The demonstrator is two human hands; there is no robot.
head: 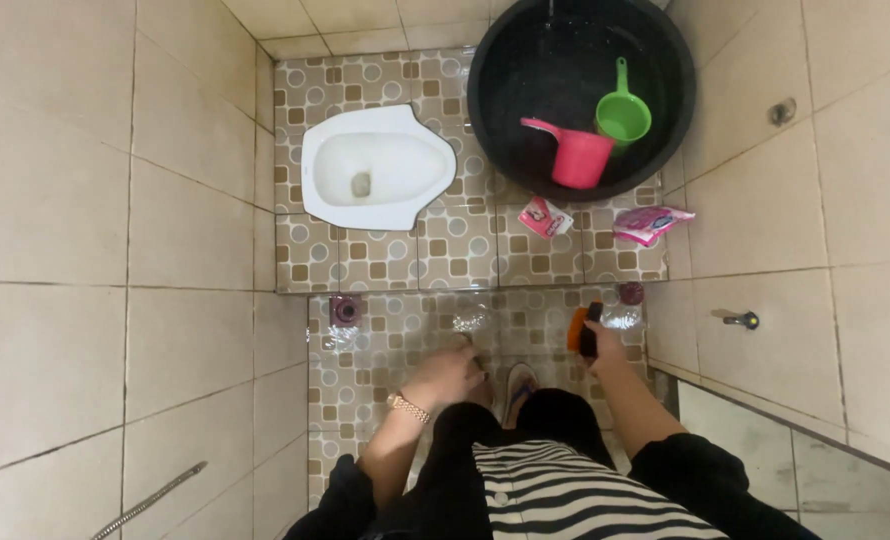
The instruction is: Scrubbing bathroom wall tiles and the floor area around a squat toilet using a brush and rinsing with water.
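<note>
I look straight down at a patterned tile floor (385,345) in a small washroom. My left hand (447,375), with a gold watch at the wrist, reaches down to the floor near a clear plastic bottle (472,320); whether it grips anything I cannot tell. My right hand (605,345) holds a black-handled brush with an orange head (580,328), next to another clear bottle (623,318). My dark trousers, striped top and one sandalled foot (518,385) fill the bottom of the view.
A white squat toilet (375,168) sits on the raised step. A big black water tub (505,120) holds a pink scoop (577,155) and a green scoop (623,115). Two sachets (650,222) lie below it. A clear bottle (340,330) lies by the left wall.
</note>
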